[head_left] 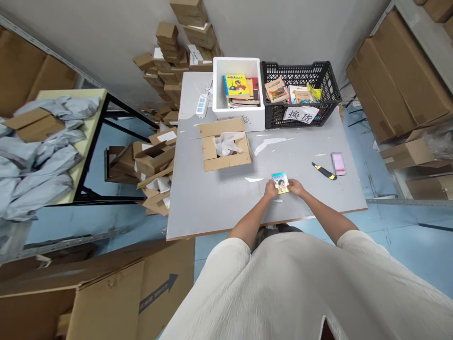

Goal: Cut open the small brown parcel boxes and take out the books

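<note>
Near the table's front edge, a small colourful booklet with a cartoon figure on its cover is held between both hands. My left hand grips its left edge, fingers closed. On the opposite edge, my right hand pinches the booklet. An open cardboard box with white wrapping inside lies up and left of the hands. To the right rest a black and yellow box cutter and a pink-and-white item.
At the grey table's back stand a white foam box and a black crate, both holding books. A power strip lies left. Cardboard boxes crowd the left side; grey parcels cover another table.
</note>
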Tool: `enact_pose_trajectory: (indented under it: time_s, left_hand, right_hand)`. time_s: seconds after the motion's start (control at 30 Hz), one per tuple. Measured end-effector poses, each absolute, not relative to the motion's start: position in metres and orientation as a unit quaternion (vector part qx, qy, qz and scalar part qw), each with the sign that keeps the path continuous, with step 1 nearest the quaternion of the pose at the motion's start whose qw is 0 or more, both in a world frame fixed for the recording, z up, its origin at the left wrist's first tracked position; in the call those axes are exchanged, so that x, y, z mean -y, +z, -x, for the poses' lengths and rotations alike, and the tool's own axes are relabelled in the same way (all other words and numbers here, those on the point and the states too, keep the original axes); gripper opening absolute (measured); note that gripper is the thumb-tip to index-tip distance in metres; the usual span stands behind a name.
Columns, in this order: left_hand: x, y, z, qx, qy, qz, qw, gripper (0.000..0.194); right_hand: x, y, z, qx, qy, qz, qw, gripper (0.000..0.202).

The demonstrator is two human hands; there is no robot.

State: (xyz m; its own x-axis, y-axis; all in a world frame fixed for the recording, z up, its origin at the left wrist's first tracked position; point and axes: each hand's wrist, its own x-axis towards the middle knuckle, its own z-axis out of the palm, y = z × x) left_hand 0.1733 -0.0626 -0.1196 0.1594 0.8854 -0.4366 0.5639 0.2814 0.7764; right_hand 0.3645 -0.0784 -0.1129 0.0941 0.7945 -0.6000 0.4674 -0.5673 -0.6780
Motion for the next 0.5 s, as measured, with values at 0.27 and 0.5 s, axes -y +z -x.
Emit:
enact_pose_trajectory:
  time_s: [0.27,0.5]
  left_hand:
    - [0.055,-0.088,-0.168,-0.692,0.183,-0.476,0.510,0.032]
    - [0.027,-0.045,-0.149,-0.640,0.276,-0.502,0.512,0.022]
  right_hand:
    - [0.074,-0.090,-0.353,0.367,0.510,0.756,0.185,0.045]
    - [0.051,-0.046,-0.347,0.319,0.590,0.682,0.293,0.023]
